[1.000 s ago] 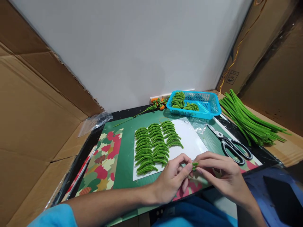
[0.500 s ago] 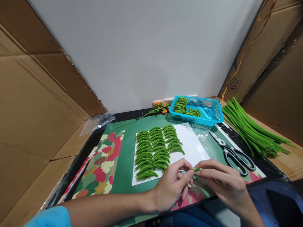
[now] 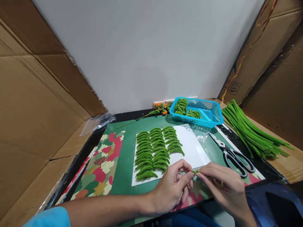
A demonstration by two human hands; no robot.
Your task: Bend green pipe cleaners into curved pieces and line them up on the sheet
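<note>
Between my two hands a short piece of green pipe cleaner [image 3: 196,171] shows, mostly hidden by fingers. My left hand [image 3: 177,184] pinches its left end with thumb and forefinger. At its right end the fingertips of my right hand [image 3: 222,181] are closed on it. Both hands are over the front edge of the green mat [image 3: 125,154]. Just beyond them lies a white sheet [image 3: 191,151], bearing three columns of curved green pipe cleaner pieces [image 3: 144,154]; the right column is shorter.
A blue basket [image 3: 214,124] at the back holds more green pieces. Black-handled scissors [image 3: 227,149] lie right of the sheet, beside a bundle of long green pipe cleaners [image 3: 253,132]. Orange flowers on a green stem [image 3: 144,116] lie at the back. Cardboard walls [image 3: 35,94] flank the table.
My right hand's fingers have shifted and closed more tightly around the right end of the green piece, and less of it shows. My left hand has barely moved.
</note>
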